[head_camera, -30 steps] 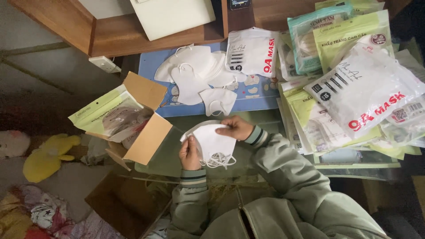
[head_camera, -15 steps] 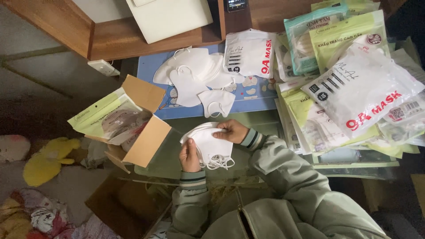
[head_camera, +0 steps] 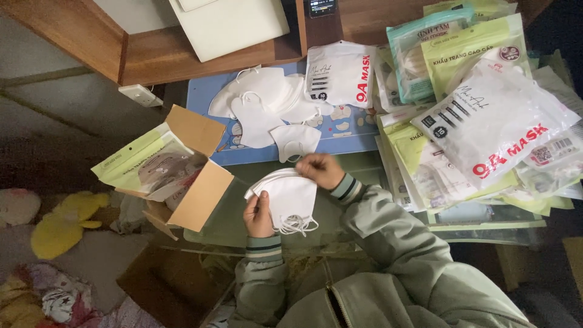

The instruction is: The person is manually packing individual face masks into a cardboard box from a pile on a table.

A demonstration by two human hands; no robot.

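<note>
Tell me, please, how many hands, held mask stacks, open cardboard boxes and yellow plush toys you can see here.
Hands: 2, left hand and right hand
Stack of white face masks held in both hands: 1
Open cardboard box: 1
Yellow plush toy: 1
Total: 5

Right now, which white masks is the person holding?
The folded stack of masks with dangling ear loops, held by the left hand and right hand. The other loose masks lie untouched on the blue mat.
</note>
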